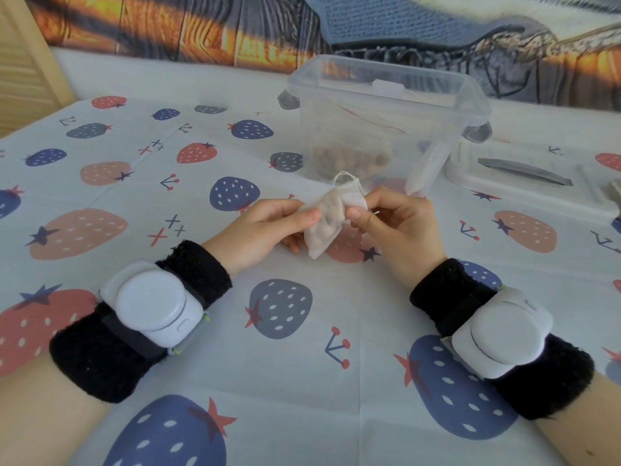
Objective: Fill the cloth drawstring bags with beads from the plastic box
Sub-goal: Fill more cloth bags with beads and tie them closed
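Strawberry-print cloth covers our worktop, where our left hand (265, 227) and right hand (393, 223) each pinch one bead-filled drawstring bag (327, 220) between them, apparently nearly finished; beyond our grip, the plastic box (379, 119) holds beads (349, 161).

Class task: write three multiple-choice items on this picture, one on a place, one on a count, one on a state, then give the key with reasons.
1. Where is the clear plastic box of brown beads?
A. behind the hands
B. on the floor
C. in the person's lap

2. How many hands hold the small white cloth drawstring bag?
A. none
B. one
C. two

3. The box is:
A. lidded
B. open on top
C. tipped over

Key:
1 A, it stands on the strawberry-print tablecloth beyond the hands.
2 C, the left hand and right hand both pinch it.
3 B, its rim shows no lid and it stands upright.
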